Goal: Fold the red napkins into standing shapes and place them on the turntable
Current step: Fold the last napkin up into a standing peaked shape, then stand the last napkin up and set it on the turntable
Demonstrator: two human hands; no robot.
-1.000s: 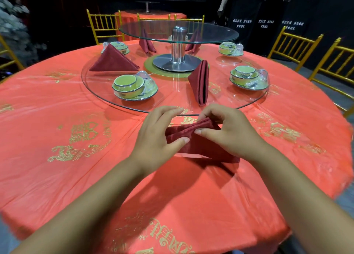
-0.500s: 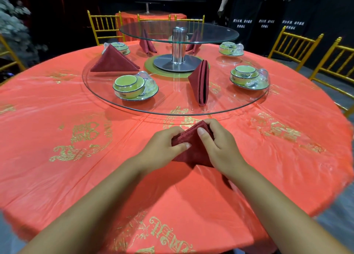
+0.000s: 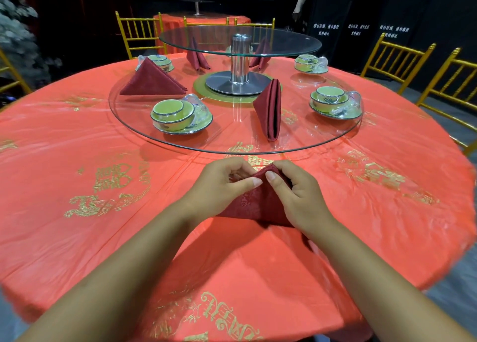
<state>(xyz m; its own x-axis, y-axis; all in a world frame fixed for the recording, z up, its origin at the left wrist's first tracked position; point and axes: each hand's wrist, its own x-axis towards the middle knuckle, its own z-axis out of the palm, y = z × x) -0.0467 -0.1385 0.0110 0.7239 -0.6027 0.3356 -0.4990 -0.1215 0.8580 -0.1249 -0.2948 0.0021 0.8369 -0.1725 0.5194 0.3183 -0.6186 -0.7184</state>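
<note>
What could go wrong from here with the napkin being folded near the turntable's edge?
1. Both the left hand and right hand pinch the napkin near its peak; on release the folds may spring open and it may not stand.
2. Lifting it over the glass turntable rim could knock the standing napkin just beyond, or the wrapped bowl set.

Dark red napkin [image 3: 254,203] folded triangular, peak up, on tablecloth [image 3: 77,212]

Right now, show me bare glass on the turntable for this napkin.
Free: near rim of the turntable, between the near bowl set and the standing napkin; also between that napkin and the right bowl set. Crowded: behind the steel post.
</note>
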